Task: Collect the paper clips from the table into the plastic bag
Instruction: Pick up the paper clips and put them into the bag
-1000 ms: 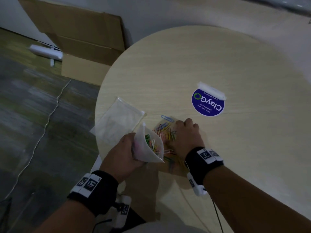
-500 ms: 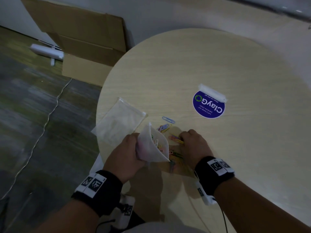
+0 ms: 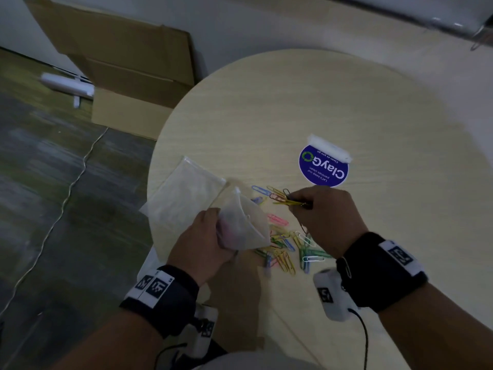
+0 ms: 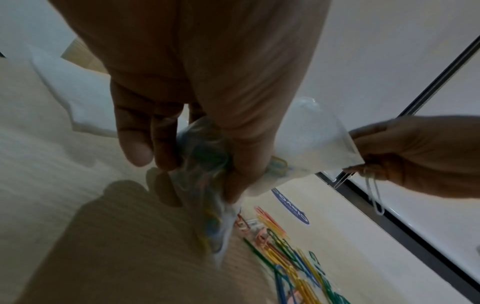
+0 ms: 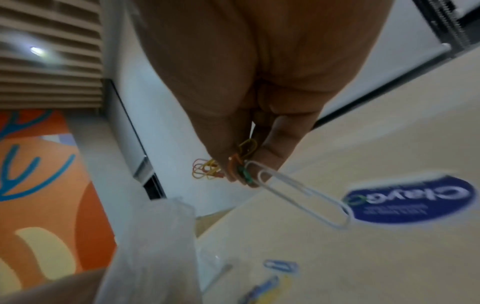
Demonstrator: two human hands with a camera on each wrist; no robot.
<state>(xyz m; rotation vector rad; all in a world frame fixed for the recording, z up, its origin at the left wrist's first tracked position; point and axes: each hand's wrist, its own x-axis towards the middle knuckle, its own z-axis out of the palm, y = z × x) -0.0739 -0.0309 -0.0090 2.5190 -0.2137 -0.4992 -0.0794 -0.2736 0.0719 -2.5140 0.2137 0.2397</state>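
Note:
My left hand (image 3: pixel 202 241) grips a small clear plastic bag (image 3: pixel 244 225) above the round table's near edge, its mouth turned toward my right hand; coloured clips show through the bag (image 4: pixel 205 156). My right hand (image 3: pixel 320 209) is lifted just right of the bag and pinches a bunch of paper clips (image 3: pixel 285 197) between thumb and fingers. The right wrist view shows that bunch (image 5: pixel 233 164) with a white clip (image 5: pixel 298 193) dangling from it. Several loose coloured clips (image 3: pixel 288 248) lie on the table under both hands, and a blue clip (image 3: pixel 260 189) lies beyond the bag.
A second flat clear bag (image 3: pixel 184 196) lies at the table's left edge (image 3: pixel 152 166). A round blue sticker (image 3: pixel 324 170) with a white tab sits right of centre. Cardboard boxes (image 3: pixel 128 65) and a cable (image 3: pixel 77 180) are on the floor to the left.
My right hand has risen off the pile with a bunch of clips and moved up and to the right. The pile it covered now shows. The left hand still holds the bag.

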